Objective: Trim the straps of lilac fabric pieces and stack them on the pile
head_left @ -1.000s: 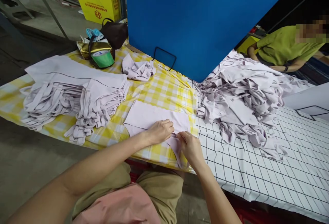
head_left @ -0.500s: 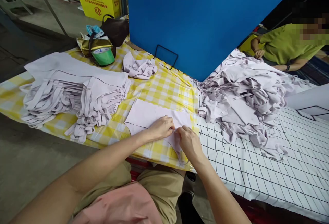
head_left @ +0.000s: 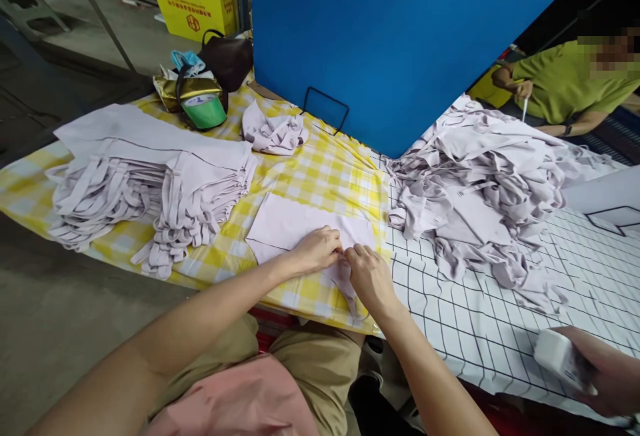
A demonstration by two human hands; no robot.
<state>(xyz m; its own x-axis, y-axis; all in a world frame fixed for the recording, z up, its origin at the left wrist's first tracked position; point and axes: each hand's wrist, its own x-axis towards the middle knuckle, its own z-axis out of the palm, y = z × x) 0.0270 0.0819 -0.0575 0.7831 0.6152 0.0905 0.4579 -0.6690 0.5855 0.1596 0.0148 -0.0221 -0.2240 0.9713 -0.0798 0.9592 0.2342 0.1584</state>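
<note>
A pale lilac strappy garment lies flat on the yellow checked tablecloth before me. My left hand rests over its middle, thumb and fingers pinched on the fabric edge. Just right of it, my right hand is closed in a pinch on the same garment, the fingertips of both hands nearly touching. A narrow strap hangs below my right hand toward the table edge. Whatever small detail lies between the fingertips is hidden.
A neat stack of lilac garments sits left; a loose heap lies right. A crumpled garment, green tape roll and dark bag are behind. A blue panel rises ahead. Another person's hand holds a white object.
Another person's hand with a white object has entered at lower right. The co-worker in green has raised a hand holding something thin and white. My hands stay pinched, barely moved.
</note>
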